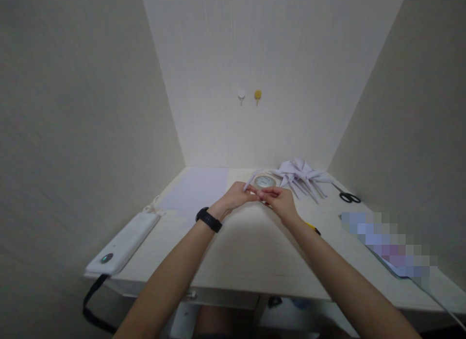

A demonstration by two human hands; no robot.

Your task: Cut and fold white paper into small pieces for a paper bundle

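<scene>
Over the far half of the table, my left hand (237,196), with a black watch at the wrist, is closed on a slim folded strip of white paper (249,180) that sticks up past its fingers. The fingertips of my right hand (279,201) pinch together right against the left ones. Whether they grip the same paper is hidden by the fingers. A round, pale-faced dial (265,182) lies just behind both hands. Beyond my right hand is a heap of folded white paper pieces (300,175), several with long thin points.
White paper sheets (198,187) lie at the back left. A long white device (124,244) with a black strap sits at the left edge. Black-handled scissors (349,197), a yellow tool (312,228) and a pixelated flat object (382,246) are on the right. Walls enclose three sides.
</scene>
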